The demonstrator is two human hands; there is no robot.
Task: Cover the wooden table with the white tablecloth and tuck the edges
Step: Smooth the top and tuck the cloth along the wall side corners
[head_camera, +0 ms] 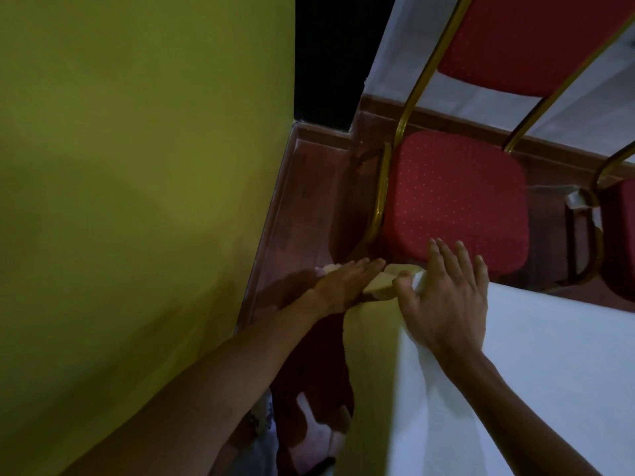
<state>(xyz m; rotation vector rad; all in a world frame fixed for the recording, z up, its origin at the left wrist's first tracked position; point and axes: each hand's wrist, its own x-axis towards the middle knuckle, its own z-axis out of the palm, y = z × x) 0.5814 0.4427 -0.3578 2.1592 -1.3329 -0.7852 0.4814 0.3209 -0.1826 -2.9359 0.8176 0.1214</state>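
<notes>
The white tablecloth (536, 359) covers the table top at the lower right and hangs down its left side as a yellowish flap (369, 365). My right hand (446, 297) lies flat, fingers spread, on the cloth at the table's far left corner. My left hand (343, 283) reaches past that corner with fingers straight, pressed against a folded bit of the cloth (488, 281) at the corner edge. No wood of the table shows; the cloth hides it.
A yellow-green wall (137, 201) fills the left. A red padded chair (457, 197) with a gold metal frame stands right beyond the table corner, a second one (618, 235) at the right edge. Reddish tiled floor (302, 201) runs between wall and table.
</notes>
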